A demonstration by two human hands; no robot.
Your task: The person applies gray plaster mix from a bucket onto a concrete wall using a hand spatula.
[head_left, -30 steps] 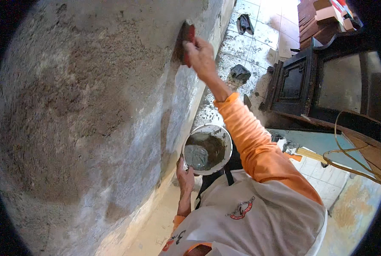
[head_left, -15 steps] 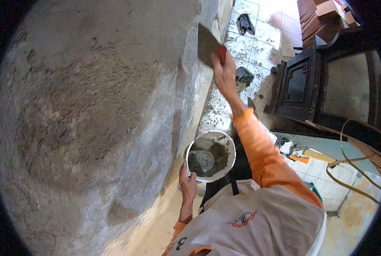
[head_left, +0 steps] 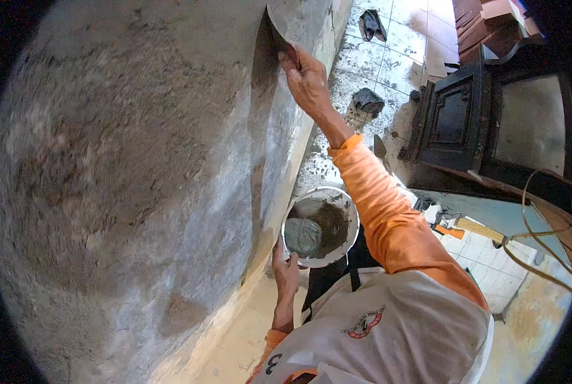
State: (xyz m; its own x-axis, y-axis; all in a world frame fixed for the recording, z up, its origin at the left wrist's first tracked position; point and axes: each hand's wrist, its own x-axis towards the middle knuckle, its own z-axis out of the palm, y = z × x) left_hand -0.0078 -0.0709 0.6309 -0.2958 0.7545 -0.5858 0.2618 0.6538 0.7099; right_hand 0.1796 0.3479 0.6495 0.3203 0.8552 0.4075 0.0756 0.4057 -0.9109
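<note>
My right hand (head_left: 309, 82) is closed round the red handle of a plastering trowel (head_left: 270, 40). The trowel's blade is tilted against the upper part of a rough grey wall (head_left: 126, 173), one edge standing off the surface. A white bucket (head_left: 353, 238) with wet grey mortar (head_left: 303, 237) in it hangs close beside the wall's foot. My left hand (head_left: 286, 272) grips the bucket's near left rim, thumb on the outside. Much of the wall shows bare, patchy plaster, smoother and darker towards the top.
Dark crumpled pieces (head_left: 368, 102) and spatters lie on the white tiled floor (head_left: 401, 38). On the right stands a dark wooden cabinet (head_left: 452, 118). A yellowish cable (head_left: 523, 237) loops below it. Boxes (head_left: 500, 9) are stacked at the far right.
My right hand has moved left with the trowel, from the wall's edge onto its face, and the blade has turned more edge-on. The bucket has shifted slightly in the picture, still held.
</note>
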